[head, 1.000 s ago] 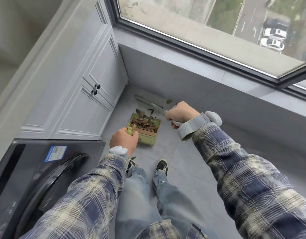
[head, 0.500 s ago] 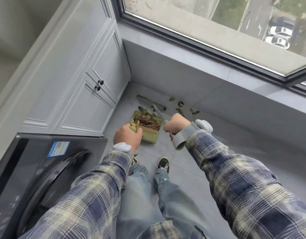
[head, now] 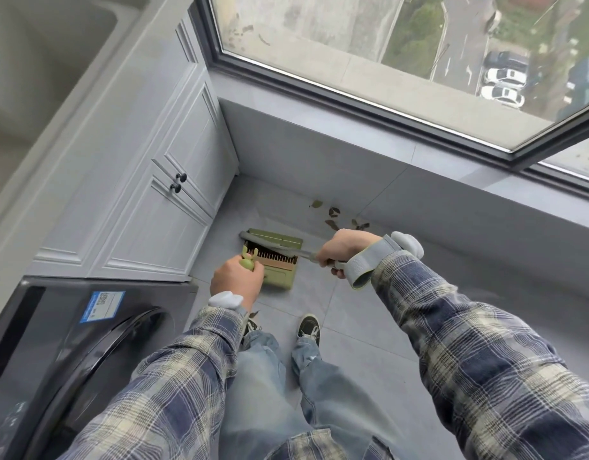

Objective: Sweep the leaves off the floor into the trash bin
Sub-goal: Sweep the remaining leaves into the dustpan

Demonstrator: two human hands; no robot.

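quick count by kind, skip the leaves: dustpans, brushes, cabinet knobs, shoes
dustpan: 1
brush: 1
cabinet knobs: 2
shoes: 2
total: 6

From my feed I can read no text. The only printed item is a blue sticker (head: 102,306) on the top front of the washing machine (head: 87,360); its print is too small and blurred to make out.

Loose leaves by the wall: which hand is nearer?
Right: the right hand on the broom is just short of the leaves; the left hand grips the dustpan, farther off.
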